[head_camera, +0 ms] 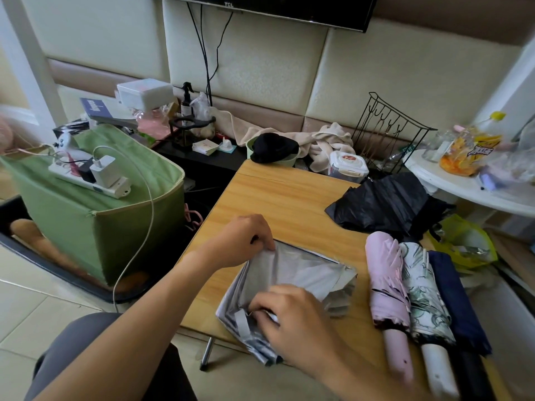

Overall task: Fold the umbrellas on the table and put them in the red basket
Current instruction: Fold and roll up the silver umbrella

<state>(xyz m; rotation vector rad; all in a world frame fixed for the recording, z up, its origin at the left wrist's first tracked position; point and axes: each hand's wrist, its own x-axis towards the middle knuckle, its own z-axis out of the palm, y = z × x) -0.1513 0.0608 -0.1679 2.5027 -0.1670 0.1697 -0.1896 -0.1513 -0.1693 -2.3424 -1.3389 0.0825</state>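
Both hands pinch the silver umbrella [292,280] fabric on the table [278,198]: left hand [243,238] far edge, right hand [292,316] near end. Three folded umbrellas [419,293] lie beside it.

Wooden table [289,198], umbrellas all over it

Grey one [295,273] half-folded, three rolled (pink [386,285], floral [425,293], navy [454,296]), black one [385,202] probably still loose.

Person is wearing dark grey trousers [86,337], showing below and left of the left hand [243,238]. Both forearms are showing bare, no sleeves reaching them. Right hand [295,316] is wearing no glove, ring or watch.
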